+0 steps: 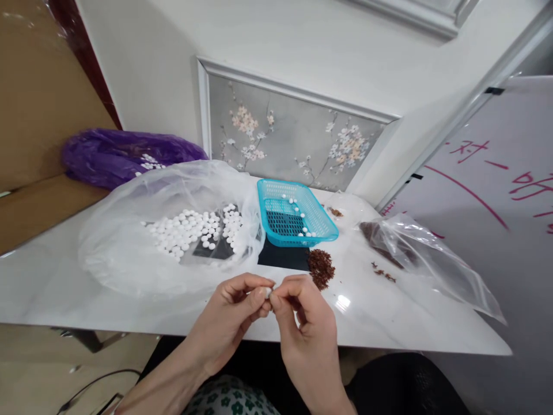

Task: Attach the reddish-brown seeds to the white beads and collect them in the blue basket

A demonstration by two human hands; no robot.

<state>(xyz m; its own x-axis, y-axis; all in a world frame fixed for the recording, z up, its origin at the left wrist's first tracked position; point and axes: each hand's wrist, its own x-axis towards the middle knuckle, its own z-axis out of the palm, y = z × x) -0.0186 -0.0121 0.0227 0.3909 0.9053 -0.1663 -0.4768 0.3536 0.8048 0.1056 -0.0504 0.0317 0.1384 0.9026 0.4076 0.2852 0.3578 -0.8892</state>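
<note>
My left hand (pixel 231 323) and my right hand (pixel 305 334) meet over the near edge of the white table (pixel 52 282). Both pinch one small white round piece (pixel 268 293) between thumb and fingertips. Just behind them lies a clear plastic bag (pixel 129 253) spread open with several white round pieces (pixel 190 230) on it. A turquoise plastic basket (pixel 298 216) stands further back with a few white pieces inside. A small heap of reddish-brown bits (pixel 321 268) sits right of my hands.
A second clear bag (pixel 432 259) with brown bits lies at the right. A purple bag (pixel 116 155) rests at the back left. A flower picture (pixel 294 138) leans on the wall, and a whiteboard (pixel 496 190) with red writing stands right.
</note>
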